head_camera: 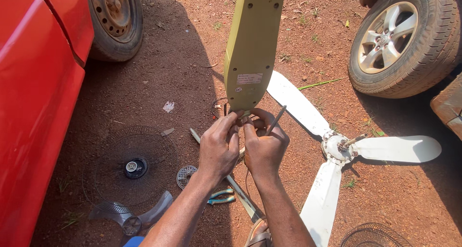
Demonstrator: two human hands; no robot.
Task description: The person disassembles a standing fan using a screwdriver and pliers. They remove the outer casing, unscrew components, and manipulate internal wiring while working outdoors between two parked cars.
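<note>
Olive-green plastic, a long fan housing (252,45) hangs upright just above both hands. The left hand (219,148) curls its fingers against the housing's lower tip; the right hand (263,146), touching the left, pinches there too and grips a thin metal tool (277,119). Right of the hands lies a white three-blade ceiling fan (337,151) on red dirt; left, a wire fan grille (130,167); below, blue-handled pliers (221,197).
</note>
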